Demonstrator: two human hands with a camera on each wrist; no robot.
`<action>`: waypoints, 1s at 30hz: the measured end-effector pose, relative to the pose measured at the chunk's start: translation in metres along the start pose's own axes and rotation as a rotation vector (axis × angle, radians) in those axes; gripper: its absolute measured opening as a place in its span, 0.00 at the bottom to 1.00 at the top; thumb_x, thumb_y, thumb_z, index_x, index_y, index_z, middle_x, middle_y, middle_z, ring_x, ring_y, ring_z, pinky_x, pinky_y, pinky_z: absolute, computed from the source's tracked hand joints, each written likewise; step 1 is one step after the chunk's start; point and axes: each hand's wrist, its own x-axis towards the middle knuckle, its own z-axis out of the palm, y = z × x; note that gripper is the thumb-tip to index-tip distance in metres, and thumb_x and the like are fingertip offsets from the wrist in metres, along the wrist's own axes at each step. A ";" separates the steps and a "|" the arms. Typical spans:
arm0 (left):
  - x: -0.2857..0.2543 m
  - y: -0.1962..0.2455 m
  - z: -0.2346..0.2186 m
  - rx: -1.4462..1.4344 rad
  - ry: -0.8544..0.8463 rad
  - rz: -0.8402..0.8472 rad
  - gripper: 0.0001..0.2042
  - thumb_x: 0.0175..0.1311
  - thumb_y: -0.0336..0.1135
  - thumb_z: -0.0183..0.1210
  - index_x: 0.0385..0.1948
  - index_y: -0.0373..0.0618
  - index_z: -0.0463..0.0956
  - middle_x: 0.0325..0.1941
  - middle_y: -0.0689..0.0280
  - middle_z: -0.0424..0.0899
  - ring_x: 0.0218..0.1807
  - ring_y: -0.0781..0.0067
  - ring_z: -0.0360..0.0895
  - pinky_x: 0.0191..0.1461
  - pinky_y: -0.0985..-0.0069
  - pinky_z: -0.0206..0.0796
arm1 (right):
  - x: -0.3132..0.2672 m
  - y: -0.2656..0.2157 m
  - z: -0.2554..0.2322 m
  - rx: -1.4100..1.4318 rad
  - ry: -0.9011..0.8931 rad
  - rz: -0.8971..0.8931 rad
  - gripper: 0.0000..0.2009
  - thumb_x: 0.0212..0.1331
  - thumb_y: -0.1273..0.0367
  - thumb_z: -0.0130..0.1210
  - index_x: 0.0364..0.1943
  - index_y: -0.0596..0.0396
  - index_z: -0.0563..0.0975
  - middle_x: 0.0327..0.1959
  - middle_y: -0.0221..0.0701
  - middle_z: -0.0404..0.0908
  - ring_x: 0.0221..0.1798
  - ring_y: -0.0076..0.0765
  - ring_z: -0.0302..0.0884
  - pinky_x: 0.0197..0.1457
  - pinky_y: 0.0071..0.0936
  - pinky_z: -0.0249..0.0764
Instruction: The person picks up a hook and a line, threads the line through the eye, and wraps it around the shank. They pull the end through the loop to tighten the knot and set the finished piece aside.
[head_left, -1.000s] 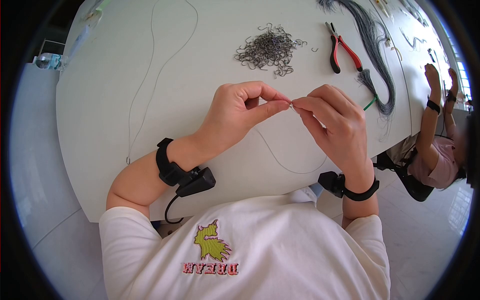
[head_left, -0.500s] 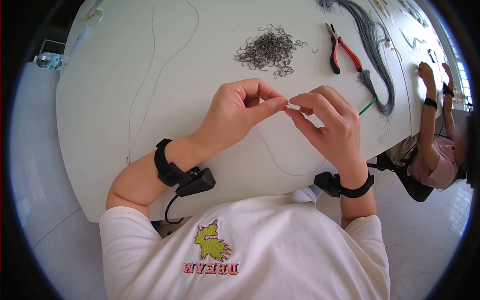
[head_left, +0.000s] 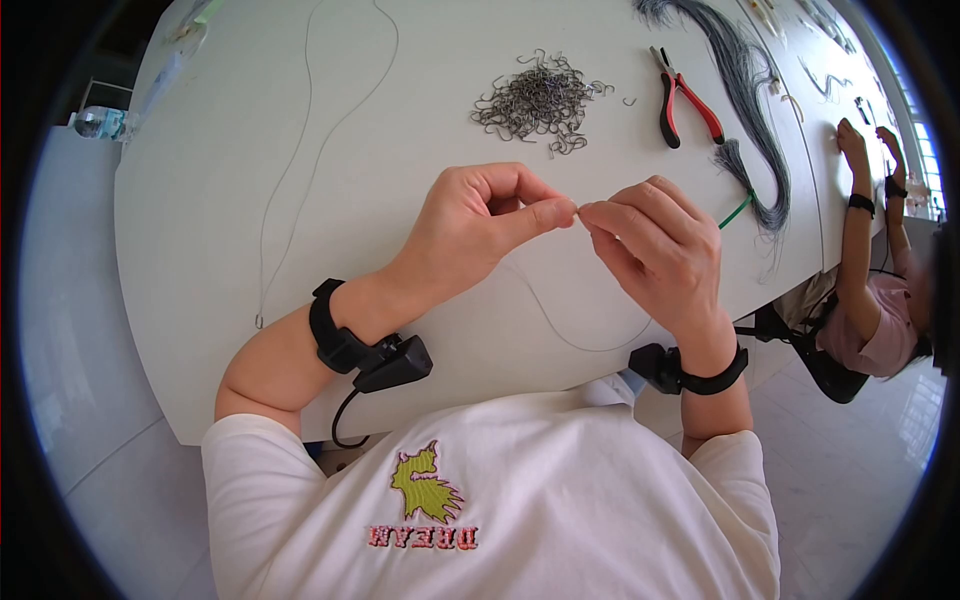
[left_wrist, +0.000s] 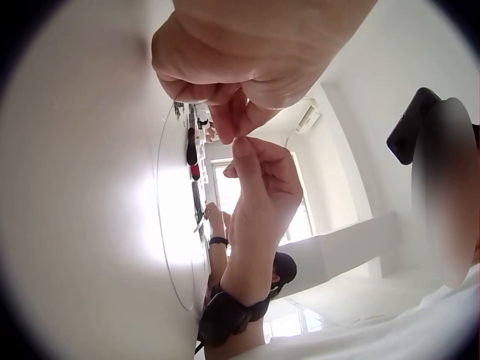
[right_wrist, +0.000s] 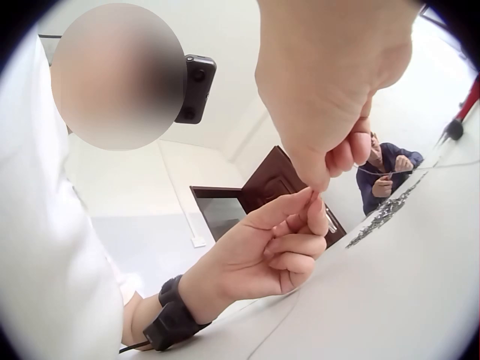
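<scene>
Both hands meet just above the white table (head_left: pixel 200 200), fingertip to fingertip. My left hand (head_left: pixel 490 225) pinches a tiny metal piece between thumb and forefinger; the piece itself is too small to make out. My right hand (head_left: pixel 650 245) pinches the same spot from the other side, and a thin grey wire (head_left: pixel 570 335) trails from the pinch down across the table in a loop. The left wrist view shows the left hand (left_wrist: pixel 232 82) above the right hand (left_wrist: pixel 259 180), tips touching. The right wrist view shows the right hand (right_wrist: pixel 337 90) and left hand (right_wrist: pixel 277 240) pinched together.
A pile of small metal hooks (head_left: pixel 540 100) lies farther back. Red-handled pliers (head_left: pixel 685 100) and a bundle of grey wires (head_left: pixel 750 90) with a green tie lie to the right. A long thin wire (head_left: pixel 300 160) runs along the left. Another person (head_left: pixel 870 260) works at the right end.
My right hand has shifted slightly down and left, closing back against the left fingertips after a short gap. The other person's hands moved up the table.
</scene>
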 end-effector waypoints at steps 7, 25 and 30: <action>0.005 -0.006 0.004 -0.133 -0.029 0.081 0.09 0.70 0.33 0.57 0.41 0.38 0.82 0.37 0.66 0.87 0.42 0.80 0.81 0.49 0.82 0.71 | 0.000 0.004 -0.006 0.008 -0.039 -0.027 0.13 0.38 0.78 0.66 0.31 0.53 0.78 0.29 0.27 0.74 0.28 0.32 0.73 0.30 0.27 0.72; 0.002 -0.003 0.003 0.119 0.028 0.106 0.06 0.62 0.35 0.66 0.32 0.45 0.83 0.15 0.83 0.65 0.19 0.93 0.53 0.21 0.86 0.46 | -0.001 -0.002 -0.004 -0.019 -0.031 -0.012 0.11 0.40 0.78 0.66 0.29 0.53 0.77 0.27 0.26 0.72 0.28 0.31 0.71 0.29 0.27 0.71; 0.002 -0.004 0.003 0.100 0.013 0.083 0.06 0.63 0.36 0.65 0.34 0.44 0.82 0.17 0.82 0.66 0.20 0.93 0.54 0.23 0.86 0.48 | -0.003 -0.001 -0.003 0.046 -0.056 0.095 0.09 0.46 0.77 0.66 0.30 0.54 0.78 0.27 0.27 0.74 0.29 0.33 0.74 0.30 0.29 0.72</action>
